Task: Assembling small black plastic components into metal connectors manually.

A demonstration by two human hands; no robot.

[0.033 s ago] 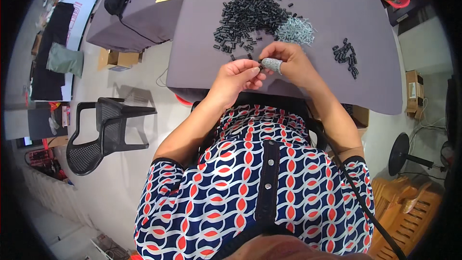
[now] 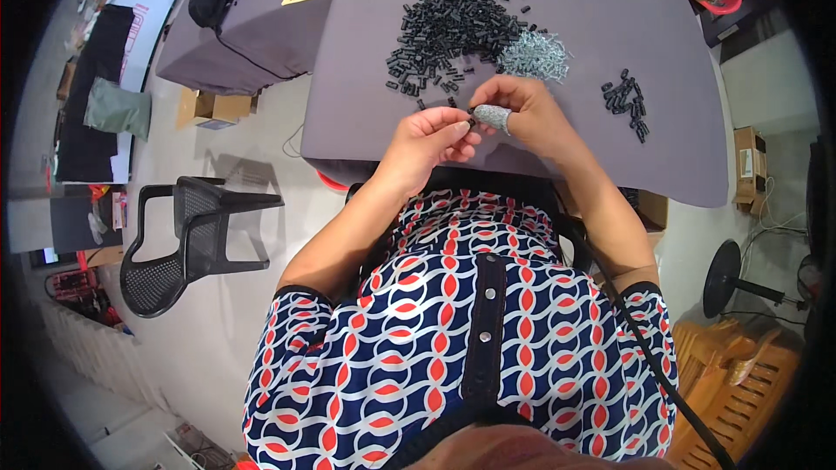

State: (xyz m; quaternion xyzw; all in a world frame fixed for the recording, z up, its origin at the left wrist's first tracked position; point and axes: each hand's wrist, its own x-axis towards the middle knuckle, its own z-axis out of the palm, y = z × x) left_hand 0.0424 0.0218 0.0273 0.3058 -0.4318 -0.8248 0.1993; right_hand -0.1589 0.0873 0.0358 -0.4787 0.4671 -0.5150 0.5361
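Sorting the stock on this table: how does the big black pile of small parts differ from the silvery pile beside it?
The black pile is far larger and spreads loosely, with strays toward the table edge; the silvery pile is small and tightly heaped. The black parts look like stubby dark cylinders; the silvery ones look thin, pale and metallic. Both lie on the grey cloth-covered table, just beyond the left hand and right hand.

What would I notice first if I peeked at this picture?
Probably the big heap of small black pieces on the grey table, with a shiny silvery pile beside it. Just below, the left hand and right hand meet, pinching one tiny black piece together.
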